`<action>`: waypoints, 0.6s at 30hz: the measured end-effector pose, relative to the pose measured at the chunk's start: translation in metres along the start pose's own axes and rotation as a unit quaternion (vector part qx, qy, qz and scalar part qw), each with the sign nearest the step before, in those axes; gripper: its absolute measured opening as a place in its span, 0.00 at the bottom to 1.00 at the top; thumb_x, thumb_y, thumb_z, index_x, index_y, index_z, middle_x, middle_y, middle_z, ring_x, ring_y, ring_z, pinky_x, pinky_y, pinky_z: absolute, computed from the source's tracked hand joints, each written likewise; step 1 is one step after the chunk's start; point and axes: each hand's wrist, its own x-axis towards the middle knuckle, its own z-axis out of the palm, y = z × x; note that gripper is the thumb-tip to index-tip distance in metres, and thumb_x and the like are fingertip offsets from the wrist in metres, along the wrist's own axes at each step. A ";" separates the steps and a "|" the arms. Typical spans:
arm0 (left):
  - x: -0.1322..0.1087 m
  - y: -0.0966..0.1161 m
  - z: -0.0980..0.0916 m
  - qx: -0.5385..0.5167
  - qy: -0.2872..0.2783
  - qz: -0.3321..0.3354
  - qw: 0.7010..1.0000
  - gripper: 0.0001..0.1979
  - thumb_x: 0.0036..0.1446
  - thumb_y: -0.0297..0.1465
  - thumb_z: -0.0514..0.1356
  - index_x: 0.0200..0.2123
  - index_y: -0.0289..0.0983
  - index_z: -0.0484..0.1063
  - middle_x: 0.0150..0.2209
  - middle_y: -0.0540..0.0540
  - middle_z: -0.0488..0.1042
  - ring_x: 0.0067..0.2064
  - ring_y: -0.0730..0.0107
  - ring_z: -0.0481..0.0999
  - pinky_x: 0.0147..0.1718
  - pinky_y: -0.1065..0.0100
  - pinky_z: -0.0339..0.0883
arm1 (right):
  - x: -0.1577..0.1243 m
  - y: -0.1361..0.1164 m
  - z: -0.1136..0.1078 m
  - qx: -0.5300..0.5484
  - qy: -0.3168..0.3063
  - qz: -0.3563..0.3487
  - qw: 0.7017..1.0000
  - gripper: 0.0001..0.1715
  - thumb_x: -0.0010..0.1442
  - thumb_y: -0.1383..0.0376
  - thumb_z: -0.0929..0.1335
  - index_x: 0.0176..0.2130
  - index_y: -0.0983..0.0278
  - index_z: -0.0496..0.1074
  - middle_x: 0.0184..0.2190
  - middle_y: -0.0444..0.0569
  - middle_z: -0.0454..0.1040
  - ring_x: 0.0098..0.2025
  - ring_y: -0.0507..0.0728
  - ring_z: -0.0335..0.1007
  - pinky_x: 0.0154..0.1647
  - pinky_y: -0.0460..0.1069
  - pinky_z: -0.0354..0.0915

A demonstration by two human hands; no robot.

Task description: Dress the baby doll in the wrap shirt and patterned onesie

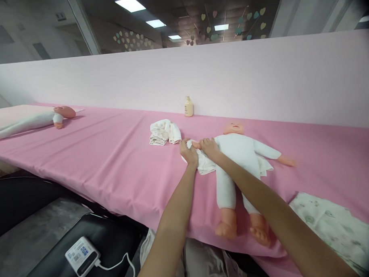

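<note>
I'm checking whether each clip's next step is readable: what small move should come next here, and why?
Probably guiding the baby doll's hand gently into the white cloth: the left hand grips that cloth right beside it, and the right hand seems to hold it from behind, so both look placed for that.

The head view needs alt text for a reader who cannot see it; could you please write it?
A person's left hand holds a white cloth and the right hand is at one hand of a white-clad doll lying on a pink-covered table. Folded cloths and a bottle stand beyond; another doll lies far left.
</note>
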 end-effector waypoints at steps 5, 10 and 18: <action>0.007 -0.003 -0.002 0.043 -0.013 -0.006 0.999 0.18 0.42 0.18 0.51 0.37 0.37 0.67 0.38 0.46 0.70 0.43 0.65 0.69 0.48 0.65 0.62 | -0.004 -0.002 -0.003 -0.010 -0.007 -0.023 1.000 0.18 0.63 0.74 0.55 0.49 0.71 0.65 0.43 0.60 0.71 0.46 0.62 0.66 0.56 0.62 0.52; 0.008 0.009 -0.007 0.144 -0.126 -0.018 0.981 0.20 0.46 0.19 0.51 0.42 0.38 0.68 0.44 0.44 0.68 0.46 0.63 0.69 0.47 0.65 0.63 | -0.010 0.000 -0.012 -0.007 -0.003 -0.046 0.999 0.20 0.61 0.74 0.58 0.52 0.72 0.64 0.45 0.60 0.70 0.48 0.62 0.64 0.60 0.64 0.46; 0.006 0.008 -0.009 0.294 -0.225 -0.083 0.925 0.16 0.53 0.27 0.53 0.47 0.39 0.67 0.46 0.41 0.71 0.43 0.56 0.72 0.41 0.59 0.65 | -0.059 0.037 -0.030 0.126 0.083 0.149 0.977 0.19 0.59 0.63 0.62 0.47 0.70 0.68 0.47 0.60 0.68 0.48 0.63 0.63 0.59 0.63 0.46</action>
